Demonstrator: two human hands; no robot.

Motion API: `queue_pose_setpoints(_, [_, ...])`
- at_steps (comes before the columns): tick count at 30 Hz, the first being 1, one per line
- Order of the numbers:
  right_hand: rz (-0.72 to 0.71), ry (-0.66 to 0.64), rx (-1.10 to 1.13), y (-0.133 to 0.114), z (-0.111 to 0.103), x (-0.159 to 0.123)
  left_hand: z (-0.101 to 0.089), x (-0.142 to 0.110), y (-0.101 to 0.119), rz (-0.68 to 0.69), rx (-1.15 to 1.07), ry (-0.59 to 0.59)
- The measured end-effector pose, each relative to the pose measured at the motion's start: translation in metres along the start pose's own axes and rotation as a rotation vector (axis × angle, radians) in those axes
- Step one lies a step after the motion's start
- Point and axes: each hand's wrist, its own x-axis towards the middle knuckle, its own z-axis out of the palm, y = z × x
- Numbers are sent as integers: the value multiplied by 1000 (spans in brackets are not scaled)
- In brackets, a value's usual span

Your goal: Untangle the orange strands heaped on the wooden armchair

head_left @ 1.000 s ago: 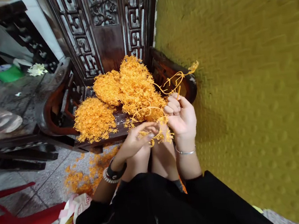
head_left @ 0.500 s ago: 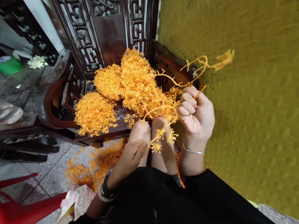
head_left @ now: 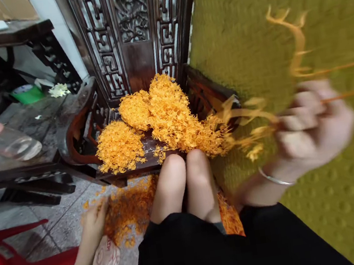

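The right hand [head_left: 311, 127], blurred, has its fingers [head_left: 297, 122] curled shut round a long orange strand [head_left: 297, 50]. The left hand [head_left: 93, 221] sits low over spilled orange bits [head_left: 131, 204] on the tile floor (finger spread unclear). The orange heap [head_left: 168, 116] lies on a carved wooden chair [head_left: 75, 136].

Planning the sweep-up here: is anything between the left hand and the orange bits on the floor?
Nothing visible stands in the way. The left hand is at the edge of the orange bits on the tiled floor, with no object between them. The printed bag lies nearer the camera, below the hand.
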Motion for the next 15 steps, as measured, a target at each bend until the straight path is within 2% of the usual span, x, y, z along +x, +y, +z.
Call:
queue_pose_setpoints(1, [-72,50,57,3,7,3,1,17,1,56,25,78])
queue_pose_setpoints(2, [-112,31,152,9,17,7,4,35,6,122,29,184])
queue_pose_setpoints(4, [-108,-144,364,25,37,16,16,75,22,245,26,409])
queue_pose_setpoints(5, [-87,-216,471,33,46,20,23,95,30,285,80,479])
queue_pose_setpoints(6, [-71,-268,572,40,53,23,31,115,35,309,165,496])
queue_pose_setpoints(8, [-50,-319,740,49,59,26,45,149,39,272,323,474])
queue_pose_setpoints(10, [-23,-328,854,52,59,24,56,174,32,191,447,386])
queue_pose_setpoints(13, [21,-325,962,53,54,21,70,189,16,163,556,183])
queue_pose_setpoints(15, [41,-321,1009,54,51,20,75,188,14,191,554,149])
